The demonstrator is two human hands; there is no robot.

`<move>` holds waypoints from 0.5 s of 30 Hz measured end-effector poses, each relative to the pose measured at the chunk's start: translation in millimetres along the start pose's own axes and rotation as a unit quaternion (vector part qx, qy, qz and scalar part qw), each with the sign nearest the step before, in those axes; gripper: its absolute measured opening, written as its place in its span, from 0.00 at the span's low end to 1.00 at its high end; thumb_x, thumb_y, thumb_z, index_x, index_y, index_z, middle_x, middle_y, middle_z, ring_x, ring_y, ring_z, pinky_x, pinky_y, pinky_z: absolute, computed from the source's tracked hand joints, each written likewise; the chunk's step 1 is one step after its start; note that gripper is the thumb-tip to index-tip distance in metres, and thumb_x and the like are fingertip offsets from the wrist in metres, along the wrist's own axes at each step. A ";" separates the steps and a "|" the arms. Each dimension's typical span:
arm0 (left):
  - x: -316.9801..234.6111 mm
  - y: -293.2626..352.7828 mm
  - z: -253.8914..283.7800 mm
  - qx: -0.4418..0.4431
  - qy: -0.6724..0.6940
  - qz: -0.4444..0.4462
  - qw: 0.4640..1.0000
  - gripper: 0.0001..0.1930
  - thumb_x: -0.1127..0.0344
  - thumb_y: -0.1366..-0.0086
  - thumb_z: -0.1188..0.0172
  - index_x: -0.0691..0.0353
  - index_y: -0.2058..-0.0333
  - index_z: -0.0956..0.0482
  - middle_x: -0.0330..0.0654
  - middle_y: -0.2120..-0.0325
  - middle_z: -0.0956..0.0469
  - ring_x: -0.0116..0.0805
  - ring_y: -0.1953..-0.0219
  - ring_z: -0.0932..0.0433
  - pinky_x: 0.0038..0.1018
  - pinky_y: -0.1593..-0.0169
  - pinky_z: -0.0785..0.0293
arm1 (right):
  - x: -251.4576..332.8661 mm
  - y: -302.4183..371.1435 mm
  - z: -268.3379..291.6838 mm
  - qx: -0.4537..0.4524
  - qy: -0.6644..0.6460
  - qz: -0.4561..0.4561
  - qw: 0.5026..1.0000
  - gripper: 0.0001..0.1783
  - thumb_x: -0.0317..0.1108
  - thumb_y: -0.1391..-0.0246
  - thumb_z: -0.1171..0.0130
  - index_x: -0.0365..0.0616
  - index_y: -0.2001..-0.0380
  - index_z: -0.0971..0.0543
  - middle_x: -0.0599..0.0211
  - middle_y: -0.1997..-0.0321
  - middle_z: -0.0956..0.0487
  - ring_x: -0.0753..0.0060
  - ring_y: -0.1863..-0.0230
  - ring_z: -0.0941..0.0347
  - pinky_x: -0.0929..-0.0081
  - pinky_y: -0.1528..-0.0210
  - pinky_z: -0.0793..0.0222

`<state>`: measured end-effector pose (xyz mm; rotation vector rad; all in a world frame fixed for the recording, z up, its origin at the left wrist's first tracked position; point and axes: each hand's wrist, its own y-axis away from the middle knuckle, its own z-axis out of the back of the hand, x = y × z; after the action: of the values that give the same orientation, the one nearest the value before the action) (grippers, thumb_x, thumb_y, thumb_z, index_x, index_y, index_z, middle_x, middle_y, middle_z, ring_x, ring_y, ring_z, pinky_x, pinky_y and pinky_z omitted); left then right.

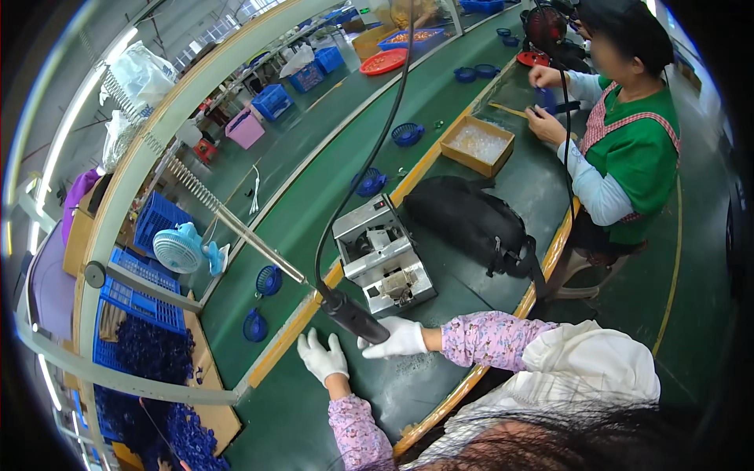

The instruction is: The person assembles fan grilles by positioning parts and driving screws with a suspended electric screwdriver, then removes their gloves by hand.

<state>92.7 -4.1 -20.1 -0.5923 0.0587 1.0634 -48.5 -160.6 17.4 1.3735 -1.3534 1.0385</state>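
My right hand (399, 337), in a white glove, is closed around the lower end of a black electric screwdriver (349, 314). Its bit end is hidden by the tool's body and the glove. A black cord runs up from the screwdriver, and a spring (196, 187) on a rod reaches down beside it. My left hand (322, 357), also gloved, is over the green bench with fingers apart and nothing in it. Just beyond my hands stands a silver metal machine (383, 255) with an open top, resembling a screw feeder.
A black bag (471, 224) and a carton of small clear pieces (477, 145) lie beyond the machine. Blue fan-guard-like parts (269, 279) dot the green belt (314, 228) at left. A co-worker (628, 149) sits at far right. A metal frame (118, 204) and crates of blue parts (149, 345) stand left.
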 end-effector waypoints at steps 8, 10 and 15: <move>-8.9 42.7 18.2 0.093 0.027 -0.108 0.989 0.24 0.59 0.49 0.39 0.59 0.52 0.27 0.55 0.48 0.33 0.54 0.45 0.37 0.42 0.41 0.42 | -4.2 -5.9 3.4 -0.068 -0.013 -0.023 0.997 0.12 0.42 0.51 0.38 0.47 0.72 0.25 0.78 0.82 0.29 0.85 0.83 0.35 0.84 0.79 0.38; -12.5 45.6 19.8 0.102 0.021 -0.117 0.988 0.24 0.58 0.48 0.39 0.58 0.51 0.27 0.55 0.47 0.34 0.53 0.44 0.38 0.41 0.40 0.43 | -1.3 -3.9 3.0 -0.072 0.023 -0.020 0.997 0.12 0.42 0.51 0.38 0.46 0.72 0.25 0.78 0.82 0.29 0.85 0.83 0.35 0.83 0.79 0.38; -14.7 43.9 27.2 0.136 0.005 -0.109 0.985 0.26 0.56 0.48 0.39 0.56 0.50 0.28 0.53 0.46 0.36 0.52 0.42 0.40 0.41 0.40 0.45 | -7.2 -6.3 -0.6 -0.071 0.036 -0.005 0.997 0.12 0.42 0.52 0.38 0.46 0.71 0.25 0.77 0.82 0.29 0.84 0.82 0.35 0.82 0.78 0.38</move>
<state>42.4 12.5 -11.3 -0.3482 0.1432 0.8220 -42.5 -158.6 10.2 1.2252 -1.3394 0.9578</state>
